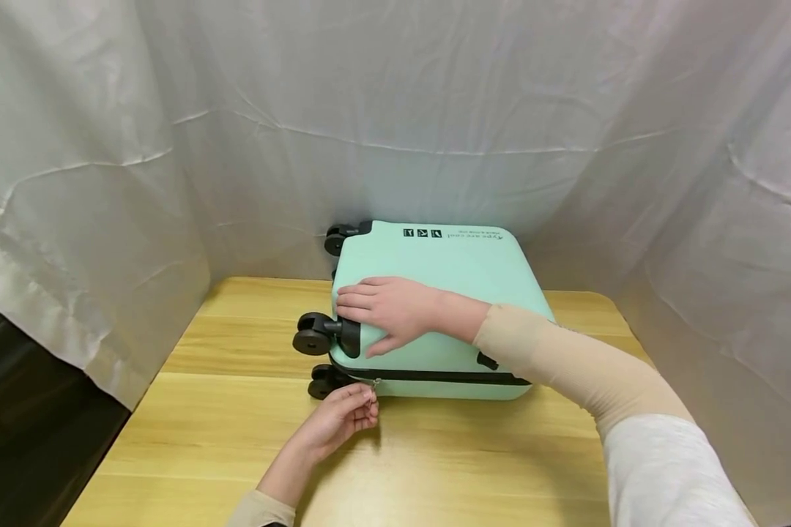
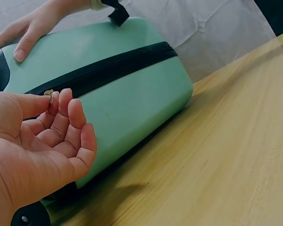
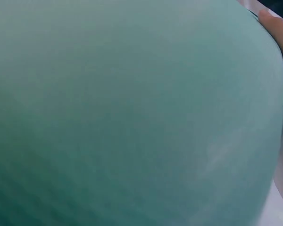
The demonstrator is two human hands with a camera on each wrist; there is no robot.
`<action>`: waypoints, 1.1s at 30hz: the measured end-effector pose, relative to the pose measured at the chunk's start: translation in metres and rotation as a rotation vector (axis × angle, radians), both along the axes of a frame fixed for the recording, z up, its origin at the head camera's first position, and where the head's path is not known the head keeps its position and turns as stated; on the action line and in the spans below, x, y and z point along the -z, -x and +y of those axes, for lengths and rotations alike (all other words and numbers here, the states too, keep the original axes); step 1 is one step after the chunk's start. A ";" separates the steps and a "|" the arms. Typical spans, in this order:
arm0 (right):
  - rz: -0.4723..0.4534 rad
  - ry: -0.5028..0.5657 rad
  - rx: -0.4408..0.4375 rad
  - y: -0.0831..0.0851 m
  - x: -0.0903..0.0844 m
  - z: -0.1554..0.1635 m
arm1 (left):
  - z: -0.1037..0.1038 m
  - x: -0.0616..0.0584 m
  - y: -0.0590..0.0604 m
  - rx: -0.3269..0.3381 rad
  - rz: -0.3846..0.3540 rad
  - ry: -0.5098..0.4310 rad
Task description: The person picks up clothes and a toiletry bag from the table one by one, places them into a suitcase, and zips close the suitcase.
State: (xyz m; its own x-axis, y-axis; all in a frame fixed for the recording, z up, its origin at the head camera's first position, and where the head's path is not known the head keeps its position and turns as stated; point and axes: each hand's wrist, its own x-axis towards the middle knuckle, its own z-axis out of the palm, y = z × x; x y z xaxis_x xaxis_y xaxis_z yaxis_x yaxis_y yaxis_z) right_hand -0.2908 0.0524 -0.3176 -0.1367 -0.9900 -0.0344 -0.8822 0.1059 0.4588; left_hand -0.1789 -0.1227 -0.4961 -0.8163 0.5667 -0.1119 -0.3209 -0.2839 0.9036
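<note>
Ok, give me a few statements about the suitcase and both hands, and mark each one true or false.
1. The suitcase lies flat on the wooden table. True.
2. The left hand pinches the zipper pull. True.
3. The right hand grips a wheel. False: it rests on the mint shell beside the wheel.
4. The suitcase is red. False: it is mint green with a black zipper band.
5. The wheels point to the left edge of the head view. True.
</note>
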 end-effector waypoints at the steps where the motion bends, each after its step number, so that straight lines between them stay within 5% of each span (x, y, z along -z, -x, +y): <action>1: -0.007 -0.002 0.002 0.000 0.001 -0.001 | 0.000 0.000 -0.001 0.001 0.001 0.000; 20: -0.078 -0.042 0.037 -0.006 -0.005 0.002 | 0.002 0.000 -0.007 -0.048 -0.027 -0.062; 33: -0.090 -0.046 0.081 -0.006 -0.014 0.004 | -0.016 -0.001 -0.007 -0.104 0.013 -0.120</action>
State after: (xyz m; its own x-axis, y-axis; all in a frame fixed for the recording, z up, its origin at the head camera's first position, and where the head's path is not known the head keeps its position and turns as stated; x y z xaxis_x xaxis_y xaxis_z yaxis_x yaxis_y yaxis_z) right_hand -0.2851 0.0562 -0.3039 -0.2107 -0.9729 -0.0949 -0.9093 0.1594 0.3845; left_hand -0.1714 -0.1392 -0.4946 -0.8722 0.4877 -0.0374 -0.2728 -0.4216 0.8648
